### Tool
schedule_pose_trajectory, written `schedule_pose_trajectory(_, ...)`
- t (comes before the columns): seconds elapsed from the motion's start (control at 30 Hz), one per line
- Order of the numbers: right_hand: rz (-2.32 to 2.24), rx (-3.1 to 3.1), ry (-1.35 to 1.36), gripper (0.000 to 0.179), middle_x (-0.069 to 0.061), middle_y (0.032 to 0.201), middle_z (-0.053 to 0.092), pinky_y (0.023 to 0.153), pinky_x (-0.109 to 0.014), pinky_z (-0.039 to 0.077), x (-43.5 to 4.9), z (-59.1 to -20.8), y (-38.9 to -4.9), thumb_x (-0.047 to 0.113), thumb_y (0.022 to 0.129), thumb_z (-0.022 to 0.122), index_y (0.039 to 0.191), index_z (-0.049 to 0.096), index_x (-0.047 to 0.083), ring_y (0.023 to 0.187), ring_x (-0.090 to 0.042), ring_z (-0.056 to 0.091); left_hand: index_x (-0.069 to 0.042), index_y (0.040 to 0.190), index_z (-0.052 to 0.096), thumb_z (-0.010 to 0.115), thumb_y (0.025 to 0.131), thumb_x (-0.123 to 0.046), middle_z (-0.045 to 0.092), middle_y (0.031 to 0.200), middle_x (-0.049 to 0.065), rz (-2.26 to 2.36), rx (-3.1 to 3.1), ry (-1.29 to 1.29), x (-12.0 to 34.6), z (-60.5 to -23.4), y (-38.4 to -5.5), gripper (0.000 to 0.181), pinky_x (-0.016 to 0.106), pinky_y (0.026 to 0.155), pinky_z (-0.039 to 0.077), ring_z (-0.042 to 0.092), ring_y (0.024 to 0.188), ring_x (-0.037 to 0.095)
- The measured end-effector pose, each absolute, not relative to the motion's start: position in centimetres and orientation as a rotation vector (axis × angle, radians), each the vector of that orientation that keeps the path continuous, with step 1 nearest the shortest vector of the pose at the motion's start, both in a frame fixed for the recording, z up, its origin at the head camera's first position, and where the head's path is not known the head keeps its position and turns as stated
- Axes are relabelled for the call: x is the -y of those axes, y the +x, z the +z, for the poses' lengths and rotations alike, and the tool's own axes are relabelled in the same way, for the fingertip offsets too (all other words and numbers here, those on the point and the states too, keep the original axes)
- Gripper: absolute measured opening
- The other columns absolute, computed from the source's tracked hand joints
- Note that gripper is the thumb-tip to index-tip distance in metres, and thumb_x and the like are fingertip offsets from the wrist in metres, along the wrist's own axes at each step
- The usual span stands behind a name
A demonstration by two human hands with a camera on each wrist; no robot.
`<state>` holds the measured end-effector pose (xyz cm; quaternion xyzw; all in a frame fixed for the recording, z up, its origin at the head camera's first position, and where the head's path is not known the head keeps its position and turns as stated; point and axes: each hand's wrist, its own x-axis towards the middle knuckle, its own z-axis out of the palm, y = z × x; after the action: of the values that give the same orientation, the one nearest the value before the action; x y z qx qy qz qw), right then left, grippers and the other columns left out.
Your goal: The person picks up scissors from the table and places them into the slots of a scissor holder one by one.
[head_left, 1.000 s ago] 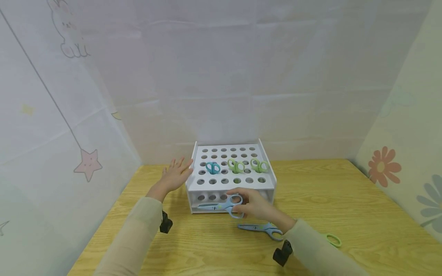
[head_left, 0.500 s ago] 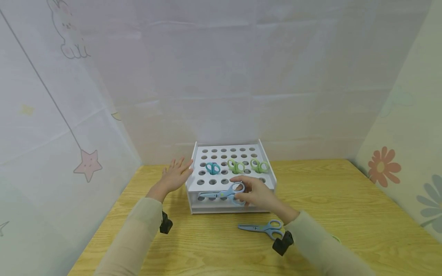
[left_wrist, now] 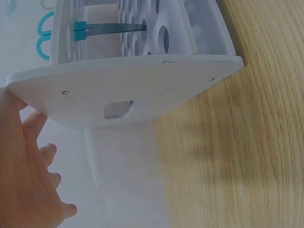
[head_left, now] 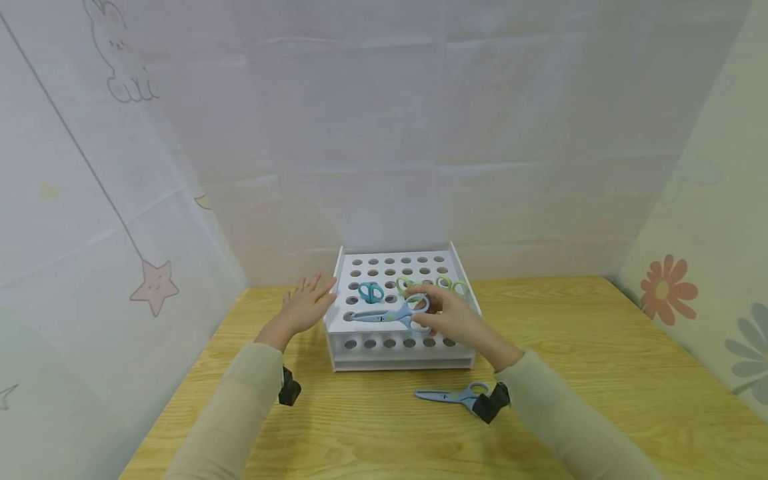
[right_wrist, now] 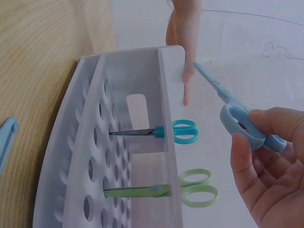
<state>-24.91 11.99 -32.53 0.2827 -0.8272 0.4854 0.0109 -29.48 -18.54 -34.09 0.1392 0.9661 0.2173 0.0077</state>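
My right hand (head_left: 451, 319) pinches light blue scissors (head_left: 384, 317) by the handle loops, over the front rows of a white holed rack (head_left: 384, 328). In the head view the blades point left; the right wrist view shows these scissors (right_wrist: 227, 99) above the rack's top panel. My left hand (head_left: 300, 307) has its fingers extended, thumb side against the rack's left side panel (left_wrist: 128, 80). Teal scissors (head_left: 371, 292) stand blades down in one hole. Two green pairs stand to their right, one (head_left: 403, 287) partly behind my right hand, the other (head_left: 459, 289) beyond it.
Another pair of blue scissors (head_left: 447, 396) lies on the wooden table (head_left: 360, 427) in front of the rack, its handle partly covered by the right wrist camera (head_left: 492, 403). A pale cloth wall (head_left: 384, 167) rises behind the rack.
My right hand has lifted the blue scissors from the rack's front face up and back over its top panel. The left hand stays at the rack's side.
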Motion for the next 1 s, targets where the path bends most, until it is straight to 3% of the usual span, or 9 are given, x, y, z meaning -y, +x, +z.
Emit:
schedule_pose_trajectory(0.6, 1.539, 2.523, 0.844, 0.045, -0.008, 0.071, 0.057, 0.053, -0.045, 0.051, -12.0, -30.8, -26.1, 0.007, 0.084, 0.067, 0.127, 0.052, 0.002, 0.059, -0.025, 0.055, -0.021, 0.147, 0.025, 0.027, 0.099, -0.044, 0.003, 0.153, 0.012, 0.683, -3.024, 0.415, 18.4, -34.1, -29.5, 0.054, 0.065, 0.098, -0.005, -0.010, 0.135, 0.038)
schedule_pose_trajectory(0.8, 1.593, 2.498, 0.817, 0.043, -0.012, 0.069, 0.057, 0.048, -0.034, 0.051, -11.7, -30.2, -26.4, 0.005, 0.084, 0.066, 0.126, 0.054, 0.003, 0.058, -0.034, 0.054, -0.021, 0.147, 0.024, 0.026, 0.099, -0.045, 0.003, 0.153, 0.012, 0.671, -3.029, 0.422, 18.5, -34.1, -29.5, 0.054, 0.065, 0.099, -0.006, -0.011, 0.135, 0.038)
schedule_pose_trajectory(1.0, 1.583, 2.463, 0.809, 0.045, -0.013, 0.070, 0.058, 0.049, -0.032, 0.051, -11.6, -29.8, -26.9, 0.003, 0.084, 0.066, 0.127, 0.053, 0.002, 0.062, -0.027, 0.056, -0.020, 0.147, 0.024, 0.026, 0.099, -0.045, 0.003, 0.153, 0.013, 0.674, -3.031, 0.428, 18.5, -34.0, -29.5, 0.054, 0.066, 0.098, -0.006, -0.011, 0.135, 0.038)
